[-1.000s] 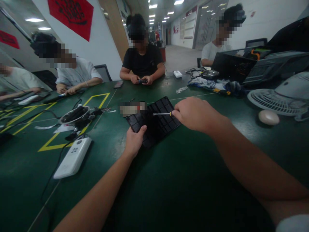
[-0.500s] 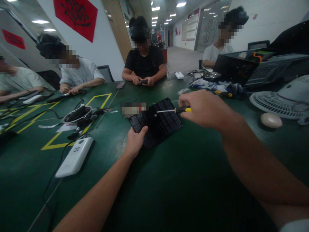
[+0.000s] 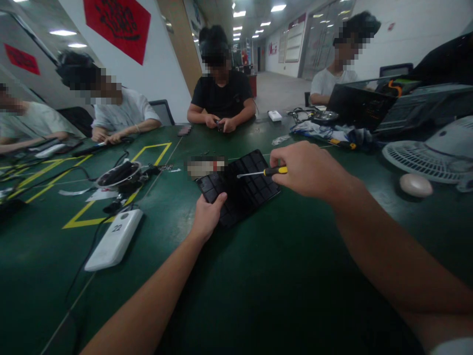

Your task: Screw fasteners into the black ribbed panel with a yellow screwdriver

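Note:
My left hand (image 3: 207, 217) grips the near left edge of a black tray (image 3: 254, 183) divided into small square compartments, its thumb on top. The tray is tilted over the green table. In my right hand (image 3: 308, 170) is a screwdriver (image 3: 271, 171) with a black and yellow handle, pinched between the fingers. Its metal shaft points left over the middle of the tray. Whether the tip touches the tray I cannot tell. A blurred-out beige item (image 3: 205, 166) lies just behind the tray's left corner.
A white power bank (image 3: 114, 240) marked 22 and a round dish (image 3: 120, 176) with dark parts lie left. Right are a white fan (image 3: 424, 153), a pale computer mouse (image 3: 416, 185) and a dark open box (image 3: 360, 108). Several people sit around the table.
My right hand has shifted slightly left and down with the screwdriver, its tip moving a little left. The silver dot seen on the tray near the tip no longer shows. My left hand stays put.

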Demonstrator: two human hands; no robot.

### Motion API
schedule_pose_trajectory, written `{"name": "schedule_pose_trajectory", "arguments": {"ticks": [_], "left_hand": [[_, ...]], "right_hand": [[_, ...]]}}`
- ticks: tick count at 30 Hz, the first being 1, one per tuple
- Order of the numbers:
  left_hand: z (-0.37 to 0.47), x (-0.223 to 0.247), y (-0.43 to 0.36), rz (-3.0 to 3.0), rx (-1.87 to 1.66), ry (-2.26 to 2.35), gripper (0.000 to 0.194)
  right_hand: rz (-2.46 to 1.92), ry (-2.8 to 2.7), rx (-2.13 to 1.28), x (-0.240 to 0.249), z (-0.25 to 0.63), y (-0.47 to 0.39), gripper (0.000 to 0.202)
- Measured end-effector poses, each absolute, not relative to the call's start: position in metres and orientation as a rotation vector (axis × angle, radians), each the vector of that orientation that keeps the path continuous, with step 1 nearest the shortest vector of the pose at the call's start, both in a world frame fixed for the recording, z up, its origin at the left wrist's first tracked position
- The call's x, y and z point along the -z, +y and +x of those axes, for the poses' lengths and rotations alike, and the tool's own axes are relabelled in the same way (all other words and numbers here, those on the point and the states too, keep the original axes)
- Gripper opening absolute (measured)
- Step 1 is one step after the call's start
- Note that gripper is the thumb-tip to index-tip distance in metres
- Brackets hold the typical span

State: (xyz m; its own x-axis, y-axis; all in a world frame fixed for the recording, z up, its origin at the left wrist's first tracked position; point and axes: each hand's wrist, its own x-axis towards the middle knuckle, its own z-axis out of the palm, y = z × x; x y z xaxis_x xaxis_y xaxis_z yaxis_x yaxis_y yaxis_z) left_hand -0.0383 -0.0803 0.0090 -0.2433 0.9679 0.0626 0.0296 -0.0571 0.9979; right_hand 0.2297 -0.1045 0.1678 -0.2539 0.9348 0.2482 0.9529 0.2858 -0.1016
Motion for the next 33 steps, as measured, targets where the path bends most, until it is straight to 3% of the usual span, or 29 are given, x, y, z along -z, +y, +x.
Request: {"name": "schedule_pose_trajectory", "arguments": {"ticks": [26,33], "left_hand": [[-0.04,-0.008,-0.079,1.118,-1.437,1.365,0.059],[-0.039,-0.009,-0.08,1.142,-1.427,1.364,0.06]], "right_hand": [[-1.792,-2.292,0.107,-0.171,0.219,-0.109,0.024],[-1.883,-2.327,0.094,-0.171,0.218,-0.108,0.039]]}}
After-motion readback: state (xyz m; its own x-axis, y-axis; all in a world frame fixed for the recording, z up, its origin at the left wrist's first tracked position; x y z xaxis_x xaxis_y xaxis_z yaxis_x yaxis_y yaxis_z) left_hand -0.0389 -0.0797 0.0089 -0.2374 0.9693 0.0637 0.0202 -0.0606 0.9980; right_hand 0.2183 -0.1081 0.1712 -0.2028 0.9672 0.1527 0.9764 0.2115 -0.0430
